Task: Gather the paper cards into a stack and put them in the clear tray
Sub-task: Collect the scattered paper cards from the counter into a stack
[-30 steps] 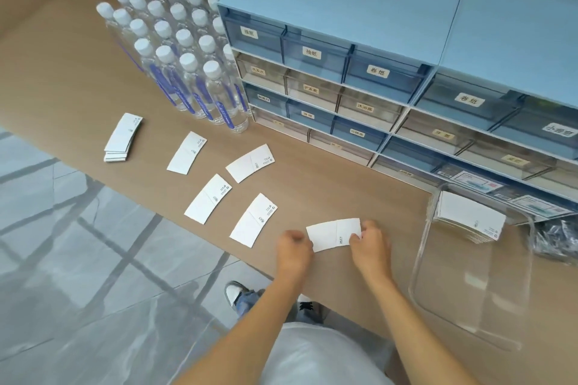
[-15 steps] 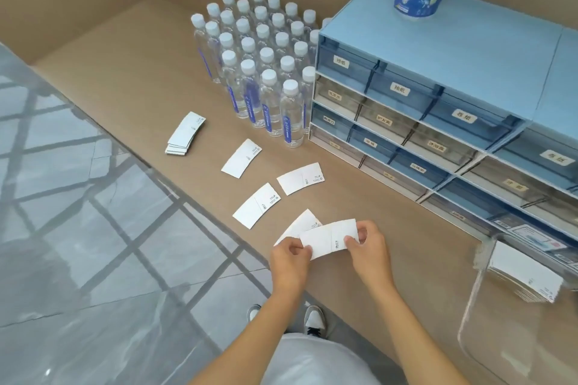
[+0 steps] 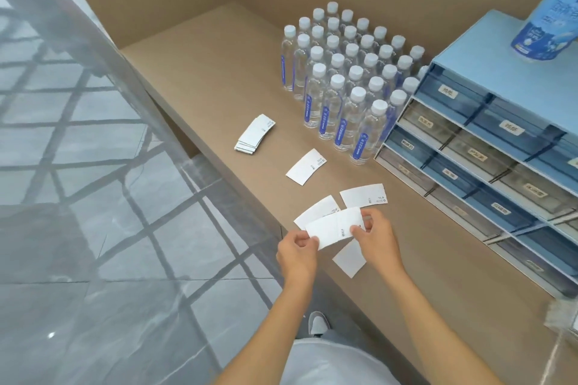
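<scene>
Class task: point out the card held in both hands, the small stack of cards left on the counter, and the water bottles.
held card (image 3: 333,228), head view, card's middle.
small stack of cards (image 3: 255,134), head view, top card.
water bottles (image 3: 350,84), head view, middle bottle.

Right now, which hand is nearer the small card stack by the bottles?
Left. The left hand sits below-right of the card stack; the right hand lies farther right.

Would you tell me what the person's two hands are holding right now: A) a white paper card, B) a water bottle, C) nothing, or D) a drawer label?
A: the left hand and right hand each pinch one end of a white paper card above the counter.
</scene>
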A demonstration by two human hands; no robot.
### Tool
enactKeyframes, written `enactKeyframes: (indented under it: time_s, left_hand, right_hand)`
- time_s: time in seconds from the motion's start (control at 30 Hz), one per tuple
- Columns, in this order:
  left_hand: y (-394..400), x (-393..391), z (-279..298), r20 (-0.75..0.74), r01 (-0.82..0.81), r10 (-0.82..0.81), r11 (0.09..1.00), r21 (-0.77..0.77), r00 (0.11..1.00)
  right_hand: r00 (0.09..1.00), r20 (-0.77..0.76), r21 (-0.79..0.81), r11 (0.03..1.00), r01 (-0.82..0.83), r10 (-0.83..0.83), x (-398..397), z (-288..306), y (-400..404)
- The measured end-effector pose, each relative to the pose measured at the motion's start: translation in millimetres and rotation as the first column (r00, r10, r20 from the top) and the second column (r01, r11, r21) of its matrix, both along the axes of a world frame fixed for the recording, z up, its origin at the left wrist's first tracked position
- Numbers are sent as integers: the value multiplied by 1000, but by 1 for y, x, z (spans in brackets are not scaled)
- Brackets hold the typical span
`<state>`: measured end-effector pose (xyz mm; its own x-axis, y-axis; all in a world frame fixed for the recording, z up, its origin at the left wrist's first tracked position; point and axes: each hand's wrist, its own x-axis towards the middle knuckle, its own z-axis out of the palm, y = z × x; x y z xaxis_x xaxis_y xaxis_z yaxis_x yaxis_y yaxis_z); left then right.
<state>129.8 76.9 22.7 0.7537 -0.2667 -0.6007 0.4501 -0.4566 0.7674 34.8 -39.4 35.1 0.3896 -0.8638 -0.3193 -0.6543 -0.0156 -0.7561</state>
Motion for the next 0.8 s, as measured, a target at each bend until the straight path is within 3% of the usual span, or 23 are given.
enactKeyframes:
  time_s: [0.8]
  left_hand:
    - [-35,-46,-25,-59,-4,20,964,266,998]
  right_hand:
    - [904,-378,20,978,-206,198,-19,-49,-42]
